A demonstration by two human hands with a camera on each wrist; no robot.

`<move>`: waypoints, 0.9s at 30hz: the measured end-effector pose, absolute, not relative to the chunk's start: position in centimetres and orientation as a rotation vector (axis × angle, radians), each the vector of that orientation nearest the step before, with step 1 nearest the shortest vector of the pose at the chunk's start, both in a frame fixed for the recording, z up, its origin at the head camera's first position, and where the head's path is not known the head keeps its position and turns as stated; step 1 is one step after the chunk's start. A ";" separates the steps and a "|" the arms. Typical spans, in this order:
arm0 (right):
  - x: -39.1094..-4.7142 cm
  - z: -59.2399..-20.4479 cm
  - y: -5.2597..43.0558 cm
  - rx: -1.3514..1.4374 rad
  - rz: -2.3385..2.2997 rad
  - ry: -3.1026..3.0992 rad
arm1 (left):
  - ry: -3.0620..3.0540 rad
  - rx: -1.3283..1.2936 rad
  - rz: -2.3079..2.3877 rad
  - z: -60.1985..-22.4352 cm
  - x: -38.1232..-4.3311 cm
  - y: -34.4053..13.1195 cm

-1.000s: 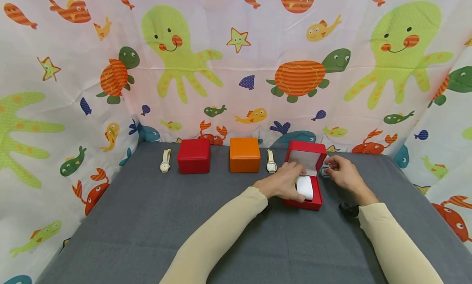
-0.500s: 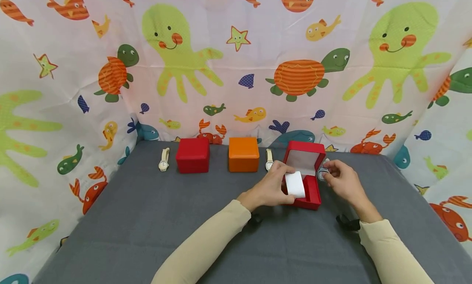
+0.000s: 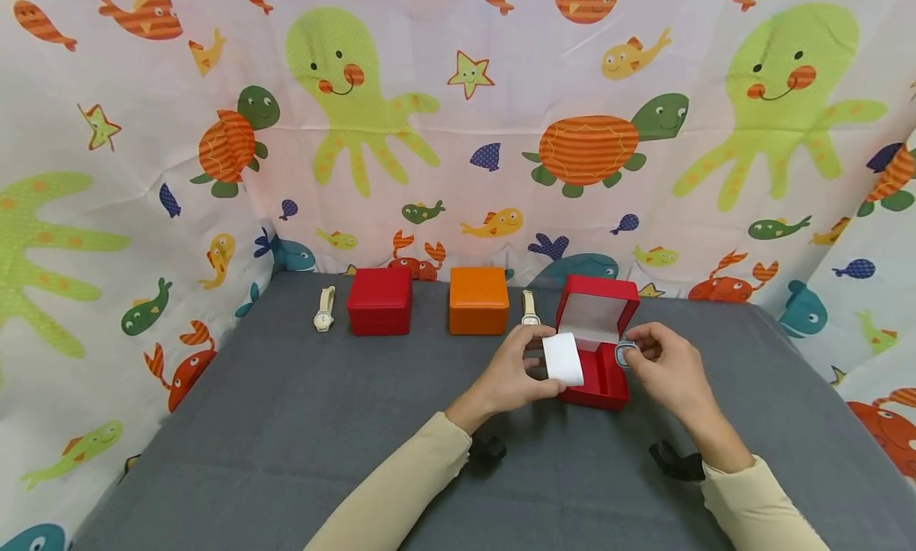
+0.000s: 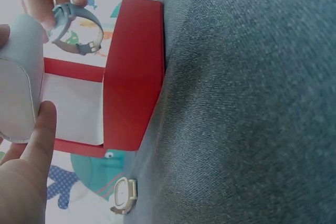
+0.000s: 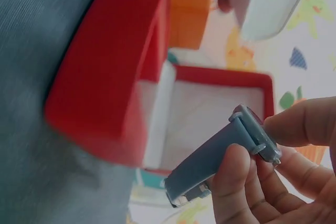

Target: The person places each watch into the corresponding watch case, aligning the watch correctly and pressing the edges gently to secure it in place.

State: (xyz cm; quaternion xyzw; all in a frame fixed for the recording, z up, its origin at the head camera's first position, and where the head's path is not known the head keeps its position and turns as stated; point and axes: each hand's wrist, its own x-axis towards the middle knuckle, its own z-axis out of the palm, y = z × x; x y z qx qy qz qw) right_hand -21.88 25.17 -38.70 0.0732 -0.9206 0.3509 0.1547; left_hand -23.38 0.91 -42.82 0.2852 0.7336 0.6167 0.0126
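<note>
My left hand (image 3: 511,374) pinches a white watch cushion (image 3: 563,359) between thumb and fingers, above the left side of an open red watch box (image 3: 615,384). The box's lid stands up at the back with a white lining, and its red inside shows a recess. In my right hand (image 3: 673,368) a blue-grey watch (image 3: 625,355) is pinched by its case, just right of the box. The right wrist view shows its strap (image 5: 205,158) hanging toward the buckle. In the left wrist view the strap curves in a loop beside the cushion (image 4: 21,87).
A closed orange box (image 3: 479,300) and a closed red box (image 3: 380,301) stand along the back. One cream-strapped watch (image 3: 324,309) lies left of them; another watch (image 3: 529,308) lies between the orange box and the open one. Grey cloth (image 3: 286,424) covers the table.
My left hand has lifted the white cushion out of the open red box and moved it left. My right hand has picked up the blue-grey watch and brought it nearer the box.
</note>
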 end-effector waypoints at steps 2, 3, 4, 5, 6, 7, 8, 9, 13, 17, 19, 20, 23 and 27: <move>-21.4 -38.1 24.4 0.221 1.026 -2.636 | 2.260 0.849 1.951 -42.8 -23.4 0.9; -21.2 -37.9 24.1 0.233 1.040 -2.632 | 2.261 0.829 1.953 -42.7 -23.3 0.8; -21.0 -37.7 23.7 0.245 1.057 -2.626 | 2.259 0.811 1.954 -42.7 -23.3 0.8; -20.9 -37.5 23.4 0.258 1.075 -2.618 | 2.259 0.799 1.953 -42.7 -23.3 0.7; -20.9 -37.4 23.1 0.267 1.088 -2.611 | 2.256 0.789 1.952 -42.6 -23.3 0.7; -20.8 -37.3 22.8 0.278 1.099 -2.606 | 2.251 0.786 1.949 -42.6 -23.3 0.6; -20.8 -37.3 22.6 0.289 1.109 -2.599 | 2.245 0.787 1.946 -42.6 -23.2 0.6; -20.7 -37.3 22.4 0.300 1.119 -2.592 | 2.235 0.789 1.946 -42.6 -23.2 0.6; -20.8 -37.5 21.8 0.346 1.166 -2.579 | 2.214 0.783 1.943 -42.5 -23.2 0.6; -21.1 -37.5 21.2 0.402 1.247 -2.580 | 2.206 0.774 1.942 -42.5 -23.2 0.5; -21.3 -37.5 21.0 0.418 1.278 -2.580 | 2.198 0.776 1.943 -42.6 -23.3 0.4; -21.3 -37.4 20.9 0.424 1.301 -2.579 | 2.194 0.777 1.944 -42.6 -23.3 0.4; -21.5 -37.4 20.8 0.445 1.377 -2.573 | 2.179 0.775 1.947 -42.7 -23.5 0.3; -21.6 -37.4 20.7 0.518 1.544 -2.554 | 2.149 0.772 1.950 -42.9 -23.6 -0.1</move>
